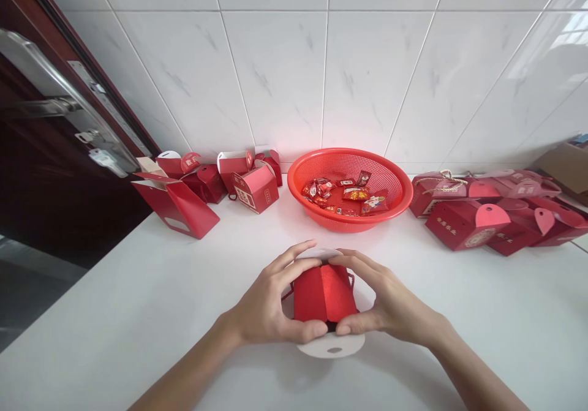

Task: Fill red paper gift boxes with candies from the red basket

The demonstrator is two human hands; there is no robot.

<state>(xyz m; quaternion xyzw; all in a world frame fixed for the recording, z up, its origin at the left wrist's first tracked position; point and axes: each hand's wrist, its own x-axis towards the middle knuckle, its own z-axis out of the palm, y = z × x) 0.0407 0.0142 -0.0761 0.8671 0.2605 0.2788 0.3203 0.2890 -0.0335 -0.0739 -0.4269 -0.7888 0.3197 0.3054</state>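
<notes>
A small red gift box point(325, 293) stands at the middle front of the white table, between my two hands. Its two red top flaps meet along the middle, and a rounded white flap with a hole point(331, 346) leans out on the near side. Another white flap shows at the far side. My left hand point(280, 297) curves round the left side, thumb at the near edge and fingers at the far edge. Mirroring it, my right hand point(381, 294) grips the right side. Whatever is inside the box is hidden.
Behind the box sits a red plastic basket point(351, 222) with wrapped sweets point(356, 194). Several red boxes point(257, 187) stand at the back left, more red boxes point(468, 224) at the right. A brown carton point(563, 169) is far right; a dark door point(50, 154) borders the left.
</notes>
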